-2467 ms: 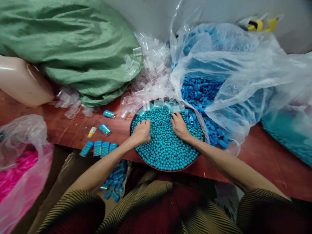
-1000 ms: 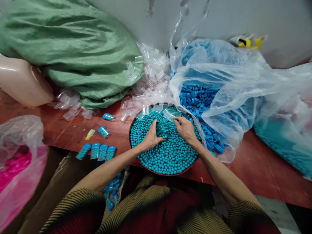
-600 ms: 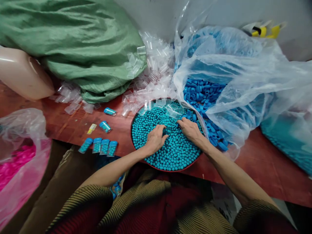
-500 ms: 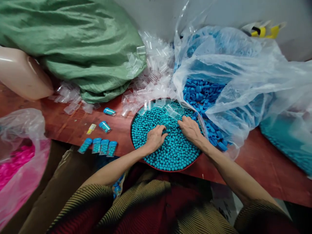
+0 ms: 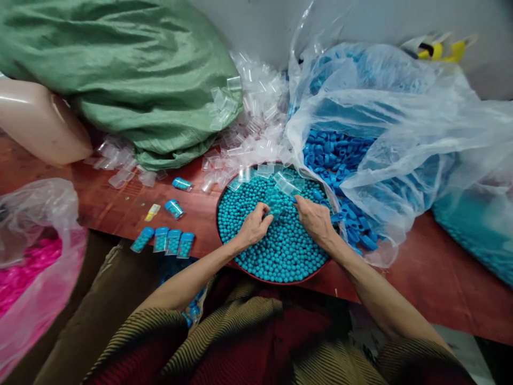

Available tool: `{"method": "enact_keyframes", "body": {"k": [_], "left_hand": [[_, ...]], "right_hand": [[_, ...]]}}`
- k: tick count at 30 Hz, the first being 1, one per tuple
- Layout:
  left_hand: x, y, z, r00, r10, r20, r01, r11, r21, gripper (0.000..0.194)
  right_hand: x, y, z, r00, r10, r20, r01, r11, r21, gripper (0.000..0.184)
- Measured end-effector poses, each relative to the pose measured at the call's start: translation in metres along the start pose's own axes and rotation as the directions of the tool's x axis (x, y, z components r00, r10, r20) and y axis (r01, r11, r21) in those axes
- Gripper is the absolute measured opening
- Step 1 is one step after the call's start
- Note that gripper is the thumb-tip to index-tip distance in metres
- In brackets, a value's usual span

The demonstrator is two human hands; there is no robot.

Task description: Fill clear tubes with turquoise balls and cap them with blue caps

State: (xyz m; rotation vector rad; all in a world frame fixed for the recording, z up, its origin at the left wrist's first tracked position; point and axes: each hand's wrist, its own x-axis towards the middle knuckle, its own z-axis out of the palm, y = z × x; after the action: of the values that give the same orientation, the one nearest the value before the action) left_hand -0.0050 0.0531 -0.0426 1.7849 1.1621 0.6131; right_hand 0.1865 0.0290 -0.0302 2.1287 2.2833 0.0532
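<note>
A round red tray (image 5: pixel 224 243) at the table's near edge is heaped with small teal beads (image 5: pixel 282 254). Both my hands rest on the beads, facing each other. My right hand (image 5: pixel 316 220) pinches a small clear tube (image 5: pixel 277 203) lying on its side, and the tube looks partly filled with beads. My left hand (image 5: pixel 253 227) is curled at the tube's mouth, its fingers closed over beads. Several empty clear tubes (image 5: pixel 285 182) lie at the tray's far edge.
A pile of clear tubes (image 5: pixel 258 117) sits behind the tray, beside a green sack (image 5: pixel 120 69). A clear bag of blue caps (image 5: pixel 336 155) lies right. Filled capped tubes (image 5: pixel 168 240) lie left. A beige jug (image 5: pixel 40 125), pink bag (image 5: pixel 28 267) and bagged teal beads (image 5: pixel 476 235) flank the table.
My right hand took a clear tube from the tray's far edge and laid it into the beads. My left hand moved in from the left and curled up against it.
</note>
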Motion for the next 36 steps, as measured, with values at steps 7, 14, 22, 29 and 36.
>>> {"method": "enact_keyframes", "body": {"k": [7,14,22,29,36], "left_hand": [[0.008,-0.006,0.001,0.990,-0.120,0.080,0.142,0.906,-0.399,0.016],[0.005,0.002,-0.003,0.972,-0.144,0.188,0.229,0.768,-0.597,0.039],[0.000,0.002,-0.004,0.960,-0.161,0.228,0.266,0.774,-0.575,0.042],[-0.006,0.005,-0.007,0.949,-0.150,0.276,0.280,0.803,-0.526,0.039],[-0.005,0.001,-0.001,0.965,-0.119,0.232,0.215,0.866,-0.451,0.031]], "right_hand": [[0.003,-0.001,0.007,0.995,-0.085,0.051,0.072,0.973,0.217,0.031],[0.000,0.024,0.008,0.987,0.009,0.162,-0.132,0.628,0.767,0.037],[-0.026,0.028,-0.014,0.931,-0.355,-0.090,0.365,0.890,0.273,0.044],[-0.019,0.011,-0.008,0.864,-0.493,-0.100,0.498,0.867,0.022,0.022],[-0.015,-0.007,-0.006,0.950,-0.205,-0.235,0.283,0.883,0.374,0.031]]}}
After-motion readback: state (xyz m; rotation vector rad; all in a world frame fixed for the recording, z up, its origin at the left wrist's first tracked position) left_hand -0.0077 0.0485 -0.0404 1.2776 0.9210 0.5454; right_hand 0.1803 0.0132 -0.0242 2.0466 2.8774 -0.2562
